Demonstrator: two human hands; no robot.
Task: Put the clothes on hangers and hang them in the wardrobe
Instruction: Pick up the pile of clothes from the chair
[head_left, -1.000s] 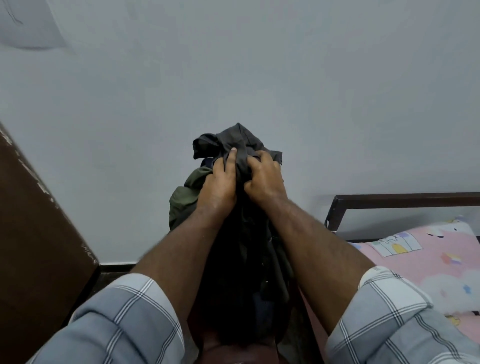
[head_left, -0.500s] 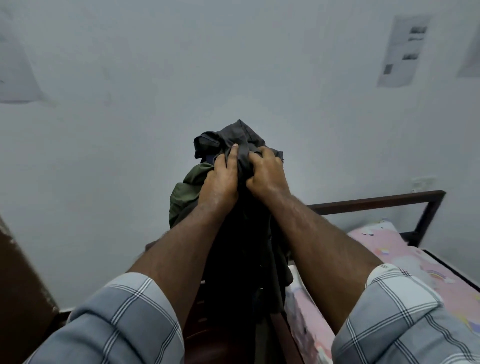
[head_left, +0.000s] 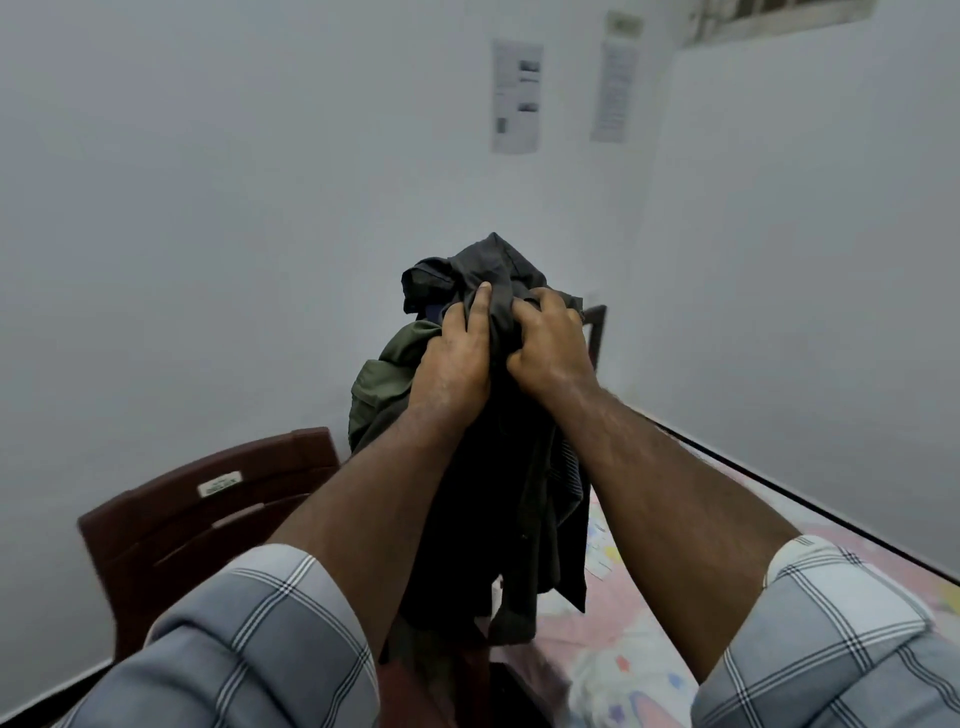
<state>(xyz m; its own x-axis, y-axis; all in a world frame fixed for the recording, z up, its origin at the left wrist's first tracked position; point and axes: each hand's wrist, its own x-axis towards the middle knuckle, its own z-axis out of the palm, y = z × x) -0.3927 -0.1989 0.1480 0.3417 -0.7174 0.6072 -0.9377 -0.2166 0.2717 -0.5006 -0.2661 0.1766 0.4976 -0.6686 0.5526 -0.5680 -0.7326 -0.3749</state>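
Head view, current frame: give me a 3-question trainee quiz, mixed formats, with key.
1. True or false: both hands grip the clothes bundle.
2. Multiple choice: what stands left of the bundle, low in the frame?
A. a dark red chair
B. an open wardrobe
C. a laundry basket
3. Fill in: the bed sheet at lower right is mostly ____ with cartoon prints.

Key:
1. True: the left hand and the right hand both clutch the dark fabric at the bundle's top.
2. A.
3. Pink.
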